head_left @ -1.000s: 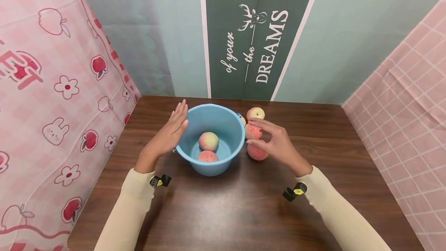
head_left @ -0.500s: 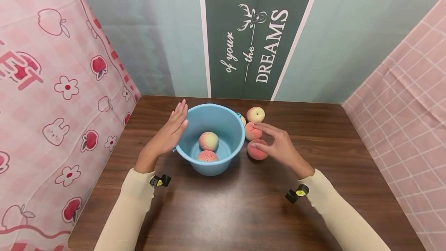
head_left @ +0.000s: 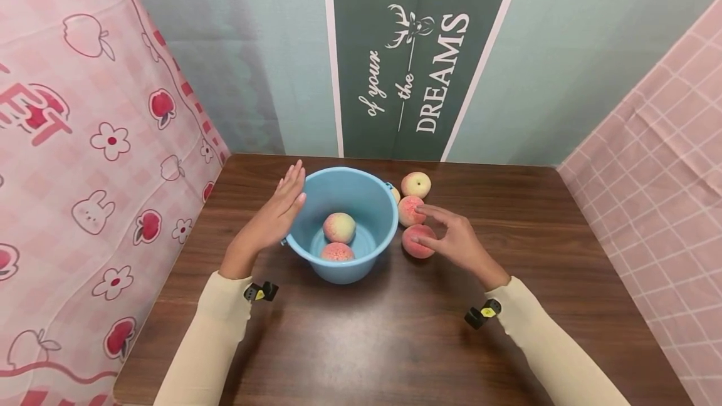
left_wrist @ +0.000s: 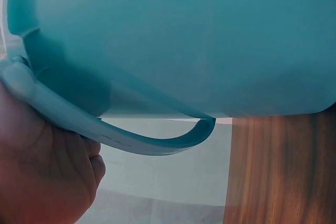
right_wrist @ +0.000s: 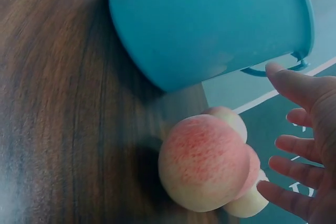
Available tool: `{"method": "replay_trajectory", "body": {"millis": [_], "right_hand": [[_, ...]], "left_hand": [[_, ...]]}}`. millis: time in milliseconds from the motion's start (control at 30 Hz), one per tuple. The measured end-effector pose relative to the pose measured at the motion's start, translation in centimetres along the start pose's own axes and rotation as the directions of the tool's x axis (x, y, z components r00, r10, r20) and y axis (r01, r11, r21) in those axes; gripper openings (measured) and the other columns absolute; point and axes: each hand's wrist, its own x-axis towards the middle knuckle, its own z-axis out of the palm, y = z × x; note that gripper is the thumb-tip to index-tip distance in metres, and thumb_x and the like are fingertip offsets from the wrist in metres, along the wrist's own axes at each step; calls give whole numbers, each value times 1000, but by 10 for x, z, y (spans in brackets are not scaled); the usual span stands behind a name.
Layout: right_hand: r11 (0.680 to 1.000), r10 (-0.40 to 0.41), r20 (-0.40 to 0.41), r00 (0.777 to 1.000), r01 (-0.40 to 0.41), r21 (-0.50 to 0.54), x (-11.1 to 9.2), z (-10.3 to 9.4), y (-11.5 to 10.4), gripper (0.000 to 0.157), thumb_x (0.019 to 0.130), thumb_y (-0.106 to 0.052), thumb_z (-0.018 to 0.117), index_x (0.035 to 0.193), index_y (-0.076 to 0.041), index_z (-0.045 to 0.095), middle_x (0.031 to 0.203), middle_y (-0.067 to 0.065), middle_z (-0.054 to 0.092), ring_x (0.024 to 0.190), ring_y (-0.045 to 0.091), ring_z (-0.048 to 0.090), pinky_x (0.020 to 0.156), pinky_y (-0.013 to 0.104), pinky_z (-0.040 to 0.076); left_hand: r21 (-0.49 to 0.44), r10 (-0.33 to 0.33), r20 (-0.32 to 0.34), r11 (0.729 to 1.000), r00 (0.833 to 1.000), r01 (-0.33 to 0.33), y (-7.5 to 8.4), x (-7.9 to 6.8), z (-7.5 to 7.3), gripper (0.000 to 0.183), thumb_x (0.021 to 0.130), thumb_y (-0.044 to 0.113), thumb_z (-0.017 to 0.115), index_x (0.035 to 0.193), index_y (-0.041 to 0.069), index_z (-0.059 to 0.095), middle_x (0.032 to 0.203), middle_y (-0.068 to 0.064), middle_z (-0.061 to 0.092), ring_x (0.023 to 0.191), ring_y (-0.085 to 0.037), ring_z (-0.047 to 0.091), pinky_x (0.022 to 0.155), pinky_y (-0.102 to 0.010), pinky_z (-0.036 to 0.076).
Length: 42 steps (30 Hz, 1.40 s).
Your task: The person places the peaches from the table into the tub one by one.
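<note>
A light-blue bucket (head_left: 341, 273) stands upright on the table, a yellow-pink peach (head_left: 340, 228) and a redder peach (head_left: 337, 252) lying inside it. My left hand (head_left: 276, 215) rests straight-fingered against the bucket's left rim; the left wrist view shows it by the bucket's handle (left_wrist: 152, 144). Right of the bucket, my right hand (head_left: 458, 242) hovers over a red peach (head_left: 415, 242), thumb and fingers spread and holding nothing. The right wrist view shows this peach (right_wrist: 202, 161) apart from the fingers. Behind it sit a pink peach (head_left: 410, 210), a pale peach (head_left: 416, 185) and one half hidden by the bucket.
The dark wooden table (head_left: 350, 349) runs forward to a green cloth backdrop (head_left: 417, 67) with white lettering. A pink patterned curtain (head_left: 113, 205) hangs on the left, a pink checked cloth (head_left: 665, 143) on the right. Each wrist wears a small black camera (head_left: 483, 313).
My right hand has drawn slightly to the right and toward me, uncovering more of the peaches. The left hand and the bucket have stayed in place.
</note>
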Motion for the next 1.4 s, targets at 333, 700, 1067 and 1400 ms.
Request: {"method": "replay_trajectory", "body": {"millis": [333, 700, 1067, 1400], "right_hand": [[1000, 22, 23, 999, -22, 20, -4, 9, 11, 65, 70, -33, 83, 128, -14, 60, 131, 1, 56, 118, 21, 55, 83, 47, 51], [999, 32, 20, 999, -32, -15, -11, 13, 23, 63, 72, -38, 81, 127, -14, 61, 129, -1, 58, 114, 21, 57, 83, 45, 52], [999, 43, 12, 999, -43, -28, -15, 17, 27, 62, 72, -39, 81, 126, -15, 62, 126, 1, 60, 114, 18, 56, 82, 43, 52], [998, 46, 30, 998, -45, -53, -17, 17, 30, 62, 71, -41, 81, 125, -16, 62, 126, 0, 60, 115, 18, 55, 90, 43, 49]], "left_hand": [[10, 2, 4, 1000, 1000, -2, -2, -1, 0, 59, 104, 33, 28, 151, 16, -2, 158, -4, -6, 143, -15, -12, 114, -45, -2], [9, 9, 8, 1000, 1000, -9, -1, -2, 1, 58, 104, 34, 26, 151, 14, -2, 158, -5, -7, 143, -16, -11, 114, -45, -2], [12, 46, 9, 999, 999, -46, -4, -2, 1, 58, 104, 31, 26, 151, 9, -1, 158, -9, -5, 144, -27, -7, 112, -53, 3], [1, 30, 10, 1000, 1000, -30, -3, -2, 1, 58, 104, 32, 26, 151, 11, -1, 158, -6, -7, 143, -23, -9, 114, -47, -1]]}}
